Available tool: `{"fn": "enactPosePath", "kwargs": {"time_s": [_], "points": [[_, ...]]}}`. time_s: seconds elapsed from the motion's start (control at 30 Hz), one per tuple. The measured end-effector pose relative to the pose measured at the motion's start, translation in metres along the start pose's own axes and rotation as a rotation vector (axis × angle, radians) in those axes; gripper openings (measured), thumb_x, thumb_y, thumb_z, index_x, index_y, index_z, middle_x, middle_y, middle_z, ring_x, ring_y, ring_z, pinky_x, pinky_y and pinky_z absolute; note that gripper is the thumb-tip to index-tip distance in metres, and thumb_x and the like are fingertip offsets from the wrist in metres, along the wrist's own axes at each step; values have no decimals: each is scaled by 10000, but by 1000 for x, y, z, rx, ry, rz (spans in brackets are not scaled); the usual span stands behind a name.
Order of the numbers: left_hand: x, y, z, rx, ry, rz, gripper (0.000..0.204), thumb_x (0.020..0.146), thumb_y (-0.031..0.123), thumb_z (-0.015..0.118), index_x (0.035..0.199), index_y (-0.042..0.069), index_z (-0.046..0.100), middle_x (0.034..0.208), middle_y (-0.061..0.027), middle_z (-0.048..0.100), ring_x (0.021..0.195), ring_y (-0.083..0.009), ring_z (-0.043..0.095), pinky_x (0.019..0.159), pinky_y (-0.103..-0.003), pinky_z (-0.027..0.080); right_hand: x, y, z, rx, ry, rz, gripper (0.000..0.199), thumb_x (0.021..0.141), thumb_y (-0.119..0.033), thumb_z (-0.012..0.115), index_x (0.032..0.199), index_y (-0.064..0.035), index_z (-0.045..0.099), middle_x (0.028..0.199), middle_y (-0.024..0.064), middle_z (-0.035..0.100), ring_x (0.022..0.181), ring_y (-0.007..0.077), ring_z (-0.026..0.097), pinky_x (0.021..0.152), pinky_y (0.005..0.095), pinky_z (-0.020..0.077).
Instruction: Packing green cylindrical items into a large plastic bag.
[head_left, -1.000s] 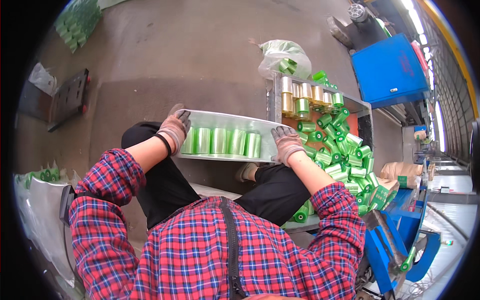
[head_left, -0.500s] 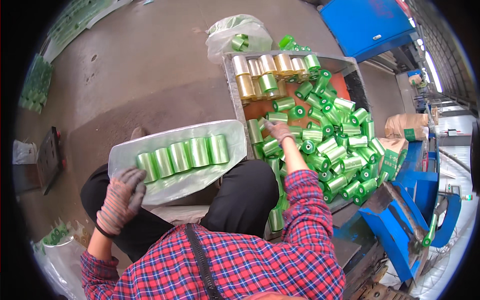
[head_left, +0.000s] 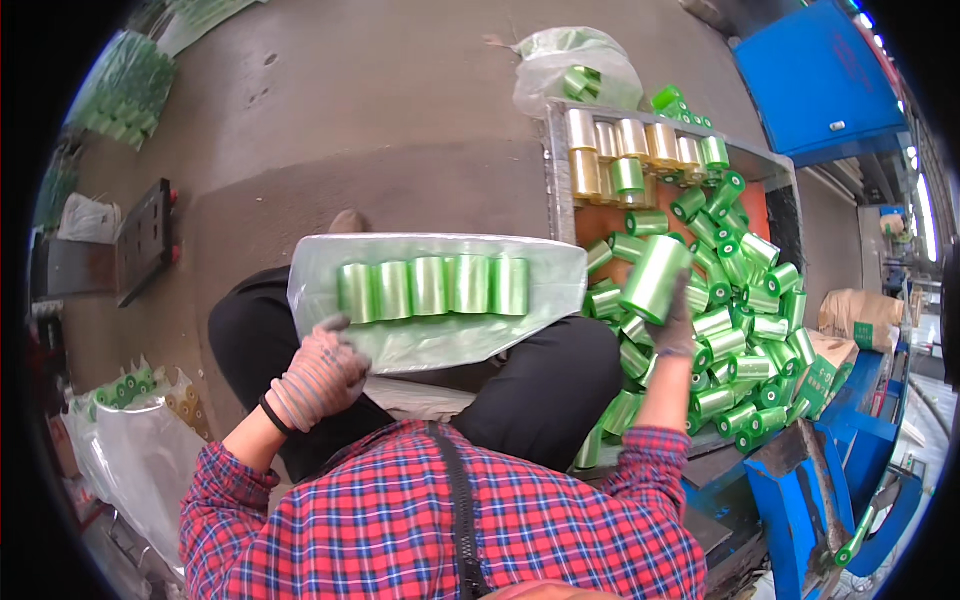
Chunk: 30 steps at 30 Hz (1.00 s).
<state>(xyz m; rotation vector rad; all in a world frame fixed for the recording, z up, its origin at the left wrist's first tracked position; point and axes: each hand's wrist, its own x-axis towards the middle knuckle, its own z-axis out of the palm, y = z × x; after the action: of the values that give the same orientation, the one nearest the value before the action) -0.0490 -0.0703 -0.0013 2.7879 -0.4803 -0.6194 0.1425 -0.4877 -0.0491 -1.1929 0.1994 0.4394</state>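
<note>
Shiny green roll held up in the gloved right hand, tilted, just right of the clear plastic bag. Bag lies flat across the lap, its near edge gripped by the gloved left hand. Five green rolls sit side by side in a row inside it, touching.

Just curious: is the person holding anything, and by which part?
Right hand holds a green roll by its lower end; left hand grips the bag's near edge.
</note>
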Motion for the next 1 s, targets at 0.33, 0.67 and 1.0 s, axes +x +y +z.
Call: {"fn": "enactPosePath", "kwargs": {"time_s": [0.33,0.67,1.0], "points": [[21,-69,0,-267,367,-798,368,782,217,522,1146,161,507,807,-174,631,814,-340,608,718,-433,482,5,95,252,-1173,-483,435,940,699,-670,547,1114,169,457,1167,308,473,1100,317,494,931,343,369],[32,-67,4,-284,528,-685,508,810,215,508,1299,212,369,698,-204,600,664,-373,595,614,-457,468,56,138,302,-1433,-670,602,792,805,-618,430,1169,85,443,1078,242,555,857,282,617,761,377,511],[30,-50,-1,-856,932,-158,447,814,-30,425,1257,20,462,867,30,518,653,-20,447,571,-137,383,109,-11,-86,-1653,372,366,484,802,-434,449,1024,-34,608,1102,246,539,1037,362,519,888,391,402]]}}
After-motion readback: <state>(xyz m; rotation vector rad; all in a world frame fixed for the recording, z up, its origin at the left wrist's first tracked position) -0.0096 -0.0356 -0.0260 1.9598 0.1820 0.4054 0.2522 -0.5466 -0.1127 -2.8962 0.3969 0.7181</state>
